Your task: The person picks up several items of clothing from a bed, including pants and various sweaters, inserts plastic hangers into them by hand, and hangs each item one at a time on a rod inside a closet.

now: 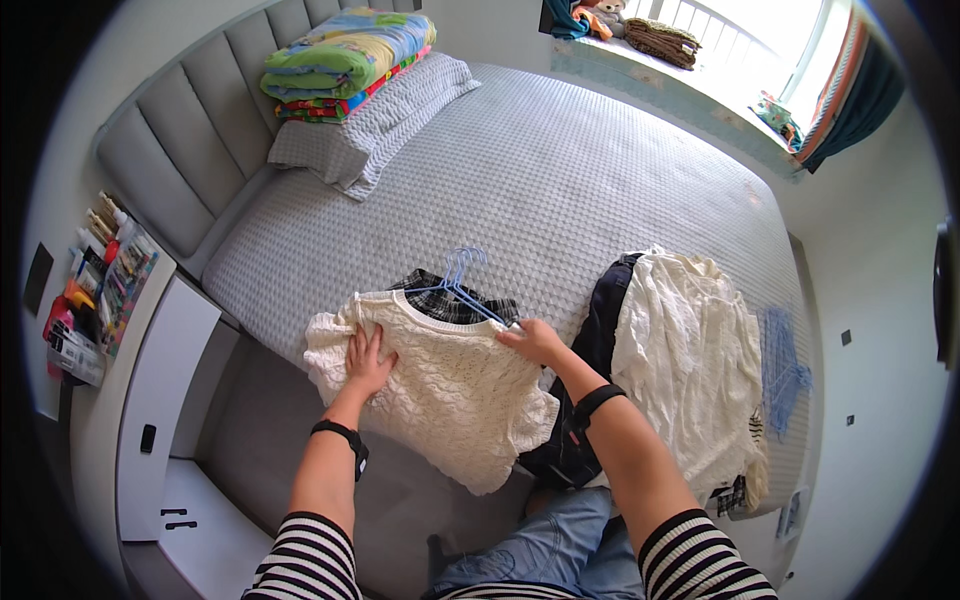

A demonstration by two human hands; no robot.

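A cream knit short-sleeved top (450, 375) lies spread over the near edge of the bed, its lower part hanging past the edge. Inside its neckline sits a blue wire hanger (480, 306), with several hooks bunched above it. Beneath the collar a black-and-white plaid garment (431, 300) shows. My left hand (367, 364) rests flat on the top's left chest, fingers spread. At the right shoulder my right hand (531, 341) pinches the knit beside the hanger's end.
A pile of cream clothes (686, 352) and a dark garment (600, 322) lie to the right, with blue hangers (784, 367) beyond. Folded quilts (352, 56) sit by the headboard (187, 142). A cluttered white nightstand (157, 330) stands left.
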